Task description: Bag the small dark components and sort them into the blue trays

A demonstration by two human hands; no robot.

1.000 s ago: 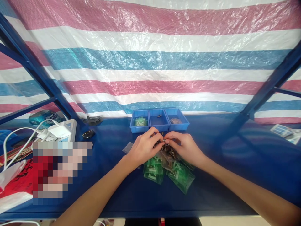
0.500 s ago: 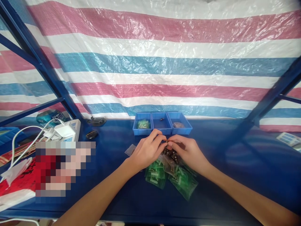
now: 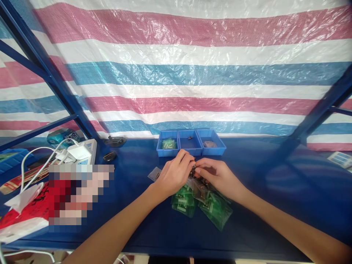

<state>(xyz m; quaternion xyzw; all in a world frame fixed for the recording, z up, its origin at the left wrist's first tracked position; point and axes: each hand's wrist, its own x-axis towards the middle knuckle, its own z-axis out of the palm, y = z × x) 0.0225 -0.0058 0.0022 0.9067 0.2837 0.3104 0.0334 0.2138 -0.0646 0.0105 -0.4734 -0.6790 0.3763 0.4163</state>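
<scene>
My left hand and my right hand meet at the middle of the blue table. Their fingertips are pinched together on a tiny dark part, too small to name. Just under the fingers lies a heap of small dark parts, mostly covered by the hands. Green plastic packets with pale labels spread out on the near side, and another green packet lies to their right. A clear small bag pokes out left of my left hand.
Beyond the hands stand three joined blue bins: the left bin holds green packets, the middle bin a small dark part, the right bin brownish packets. At left are a power strip, white cables and a black mouse.
My left hand's fingers have curled in more over the small part, and both hands stay close together. The whole view has shifted slightly.
</scene>
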